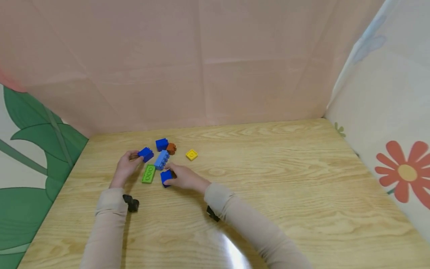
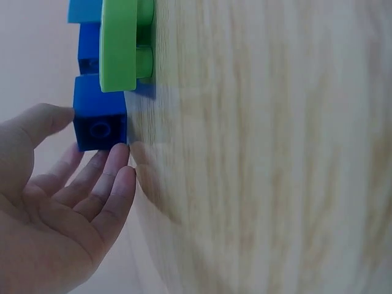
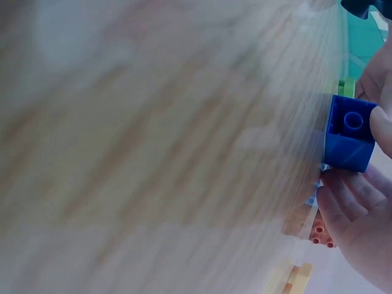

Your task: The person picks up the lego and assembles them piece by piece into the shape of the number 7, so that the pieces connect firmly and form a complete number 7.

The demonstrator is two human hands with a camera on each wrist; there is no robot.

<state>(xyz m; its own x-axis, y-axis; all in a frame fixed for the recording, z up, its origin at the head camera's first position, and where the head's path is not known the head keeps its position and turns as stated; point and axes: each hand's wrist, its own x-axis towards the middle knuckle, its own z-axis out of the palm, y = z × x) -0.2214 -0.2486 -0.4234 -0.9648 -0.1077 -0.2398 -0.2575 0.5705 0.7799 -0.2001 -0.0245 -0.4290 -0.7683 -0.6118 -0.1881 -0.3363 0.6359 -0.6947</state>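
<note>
At the left of the group, my left hand [image 1: 127,166] holds a dark blue brick [image 1: 146,154] between thumb and fingers; in the left wrist view the thumb touches one side of this brick [image 2: 100,113] and fingertips the other. My right hand [image 1: 186,178] pinches another dark blue brick [image 1: 166,178] nearer the front, and the right wrist view shows the hollow underside of that brick [image 3: 352,131]. Between the hands lie a light blue brick [image 1: 161,160] and a green brick [image 1: 148,174], whose studs point down to the table in the left wrist view.
Behind the light blue brick, a third dark blue brick [image 1: 162,144] sits beside a brown brick [image 1: 171,148]. A yellow piece [image 1: 192,154] lies to their right on the wooden table [image 1: 285,168]. A pink sheet [image 1: 201,67] rises behind the table's back edge.
</note>
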